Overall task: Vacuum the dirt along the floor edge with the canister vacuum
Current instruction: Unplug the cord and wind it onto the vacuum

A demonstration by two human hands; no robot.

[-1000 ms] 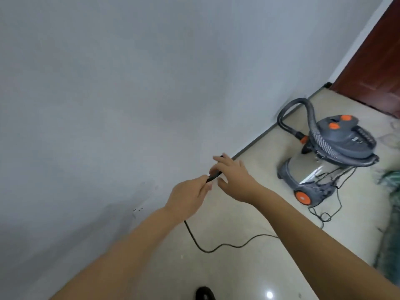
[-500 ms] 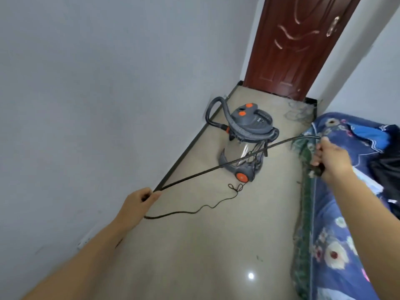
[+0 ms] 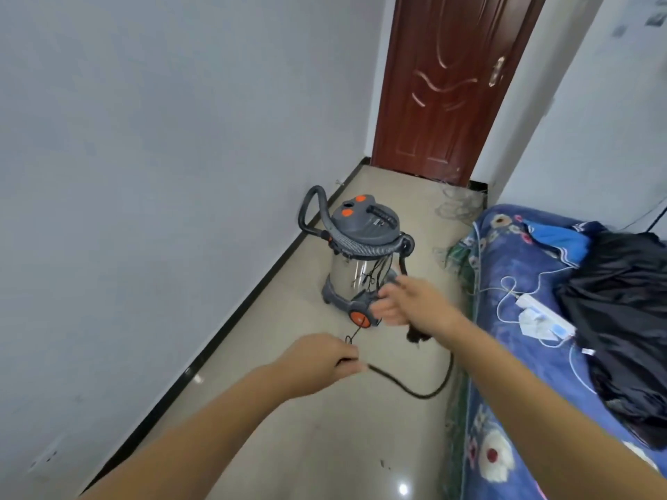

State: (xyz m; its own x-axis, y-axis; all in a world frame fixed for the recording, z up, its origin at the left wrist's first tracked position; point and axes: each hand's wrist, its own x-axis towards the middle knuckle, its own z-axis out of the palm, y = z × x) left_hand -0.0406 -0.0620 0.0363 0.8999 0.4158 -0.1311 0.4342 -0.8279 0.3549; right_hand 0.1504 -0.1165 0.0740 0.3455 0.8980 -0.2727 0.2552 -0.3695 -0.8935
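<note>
We judge vacuuming not yet begun: left hand [image 3: 325,357] pinches the cord [image 3: 426,389], right hand [image 3: 408,301] grips its bundle, vacuum [image 3: 364,254] idle.

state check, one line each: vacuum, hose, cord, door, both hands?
canister vacuum: upright on its wheels near the wall
hose: wound round the lid, unused
power cord: slack loop on the floor between the hands
door: closed
left hand: pinches the cord
right hand: blurred, grip unclear
</note>
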